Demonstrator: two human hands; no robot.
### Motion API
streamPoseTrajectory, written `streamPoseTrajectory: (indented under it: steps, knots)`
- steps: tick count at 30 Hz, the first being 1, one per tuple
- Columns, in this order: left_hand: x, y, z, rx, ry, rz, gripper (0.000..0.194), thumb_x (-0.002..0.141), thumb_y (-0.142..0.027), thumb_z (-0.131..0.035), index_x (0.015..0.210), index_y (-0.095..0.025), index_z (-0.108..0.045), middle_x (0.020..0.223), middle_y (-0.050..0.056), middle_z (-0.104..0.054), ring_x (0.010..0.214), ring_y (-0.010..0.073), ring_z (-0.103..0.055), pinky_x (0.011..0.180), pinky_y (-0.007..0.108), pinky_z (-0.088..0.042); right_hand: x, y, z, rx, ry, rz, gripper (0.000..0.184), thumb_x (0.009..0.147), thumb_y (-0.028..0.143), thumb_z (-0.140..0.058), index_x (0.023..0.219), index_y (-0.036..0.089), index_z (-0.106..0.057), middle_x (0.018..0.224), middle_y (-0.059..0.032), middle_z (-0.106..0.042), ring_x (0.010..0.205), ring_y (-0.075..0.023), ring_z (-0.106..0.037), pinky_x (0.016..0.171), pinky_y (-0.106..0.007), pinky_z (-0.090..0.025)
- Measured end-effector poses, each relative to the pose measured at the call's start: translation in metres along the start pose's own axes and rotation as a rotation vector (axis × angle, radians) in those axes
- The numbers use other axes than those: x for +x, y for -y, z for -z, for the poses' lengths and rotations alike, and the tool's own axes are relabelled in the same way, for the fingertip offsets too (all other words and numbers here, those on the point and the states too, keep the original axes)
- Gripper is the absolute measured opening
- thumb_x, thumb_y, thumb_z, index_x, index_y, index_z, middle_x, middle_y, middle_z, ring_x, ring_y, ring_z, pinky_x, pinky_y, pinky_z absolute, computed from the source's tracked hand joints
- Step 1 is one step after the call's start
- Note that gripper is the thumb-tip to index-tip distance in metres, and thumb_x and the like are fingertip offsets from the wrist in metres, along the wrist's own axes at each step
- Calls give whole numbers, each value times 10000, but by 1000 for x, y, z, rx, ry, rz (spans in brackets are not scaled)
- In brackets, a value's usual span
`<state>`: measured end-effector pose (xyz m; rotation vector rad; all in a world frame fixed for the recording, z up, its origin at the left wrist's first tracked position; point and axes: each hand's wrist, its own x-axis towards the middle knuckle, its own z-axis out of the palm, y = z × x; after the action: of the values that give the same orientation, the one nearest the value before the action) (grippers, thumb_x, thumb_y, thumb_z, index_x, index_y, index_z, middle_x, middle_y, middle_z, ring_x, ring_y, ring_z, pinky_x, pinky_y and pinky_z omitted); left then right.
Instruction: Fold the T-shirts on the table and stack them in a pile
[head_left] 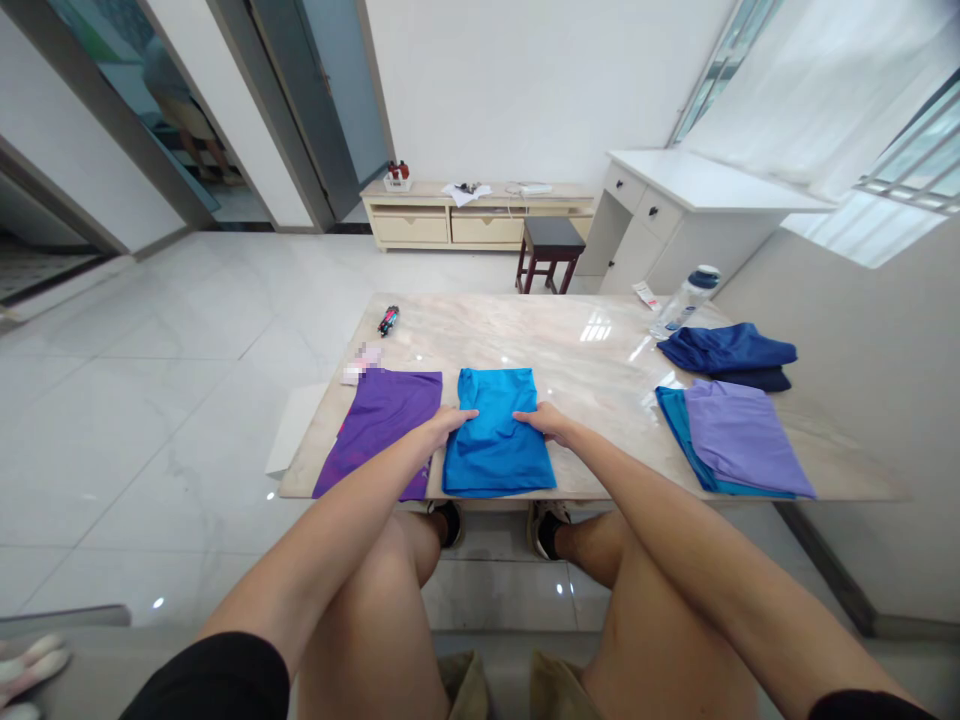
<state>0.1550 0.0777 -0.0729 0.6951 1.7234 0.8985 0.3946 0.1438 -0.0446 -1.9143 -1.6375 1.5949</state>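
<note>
A bright blue folded garment (495, 440) lies flat at the front edge of the pale marble table (592, 350). My left hand (454, 420) rests on its left side, next to a purple folded garment (379, 430). My right hand (544, 420) lies flat on its right side, with the fingers pointing toward my left hand. Neither hand visibly grips the cloth. To the right, a lilac garment (739, 440) lies over a teal one (679, 430), and a navy cloth bundle (724, 350) lies behind them.
A clear plastic water bottle (686, 302) lies at the table's back right, and a small dark tool (388, 320) and a blurred pale packet (362, 365) lie at the left. A white sheet (294, 430) stands by the left edge. A dark stool (551, 250) stands beyond the table.
</note>
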Motion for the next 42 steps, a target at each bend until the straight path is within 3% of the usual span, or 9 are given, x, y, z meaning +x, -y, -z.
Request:
streamPoseTrajectory:
  steps: [4, 8, 11, 15, 24, 32, 35, 39, 42]
  knots:
    - [-3, -8, 5, 4, 6, 15, 373, 600, -315, -1023, 835, -170, -772, 1006, 143, -848, 1049, 364, -798, 904, 437, -649, 1, 7, 9, -20, 21, 23, 399, 737, 311, -988, 1022, 163, -752, 1060, -136, -826, 896, -287, -772, 676, -341, -621]
    - [-11, -30, 24, -79, -6, -261, 512, 604, -527, -1010, 904, -166, -805, 1008, 103, -847, 1051, 339, -780, 924, 415, -622, -1, 16, 36, 165, 78, 299, 401, 714, 480, -974, 861, 169, -769, 890, -72, -812, 821, -234, -735, 688, -305, -591]
    - [-22, -48, 37, -194, 25, -448, 641, 610, -632, -979, 1015, -157, -828, 1081, 99, -850, 1054, 320, -770, 948, 406, -608, -8, 26, 52, 280, 3, 488, 511, 677, 623, -945, 871, 179, -783, 843, -36, -800, 817, -222, -721, 738, -314, -588]
    - [-40, -64, 45, -221, 8, -563, 650, 644, -633, -962, 1060, -152, -828, 1109, 91, -847, 1055, 306, -758, 952, 391, -603, -22, 40, 55, 342, -32, 568, 595, 681, 680, -922, 986, 183, -804, 915, -44, -818, 895, -240, -738, 835, -344, -595]
    - [-52, -74, 69, -213, -145, -558, 602, 717, -672, -902, 1020, -157, -825, 989, 74, -828, 981, 263, -737, 860, 329, -579, -34, 70, 32, 374, -40, 651, 667, 698, 807, -852, 968, 205, -756, 975, -80, -828, 963, -293, -747, 821, -381, -611]
    - [-50, -74, 75, -189, -352, -504, 546, 882, -710, -763, 913, -166, -786, 841, 60, -783, 973, 274, -722, 844, 340, -581, -28, 86, 16, 361, -88, 703, 633, 775, 847, -756, 847, 231, -629, 727, 4, -668, 725, -184, -626, 642, -293, -521]
    - [-57, -76, 73, -186, -308, -495, 536, 879, -694, -771, 936, -161, -789, 888, 77, -806, 984, 286, -737, 859, 359, -594, -27, 86, 17, 285, -164, 750, 606, 826, 839, -712, 789, 258, -545, 669, 15, -587, 678, -180, -572, 595, -289, -473]
    - [-69, -83, 69, -236, -111, -539, 591, 783, -642, -878, 1116, -160, -797, 1059, 103, -838, 1079, 300, -757, 951, 393, -607, -34, 83, 35, 218, -243, 804, 554, 858, 787, -711, 777, 255, -577, 694, -11, -620, 699, -198, -581, 604, -302, -472]
    - [-75, -91, 63, -220, -106, -587, 595, 773, -626, -888, 1125, -154, -797, 1110, 116, -832, 1115, 302, -750, 1004, 408, -595, -42, 77, 53, 213, -315, 833, 524, 858, 754, -727, 807, 240, -637, 754, -27, -665, 754, -210, -601, 666, -315, -501]
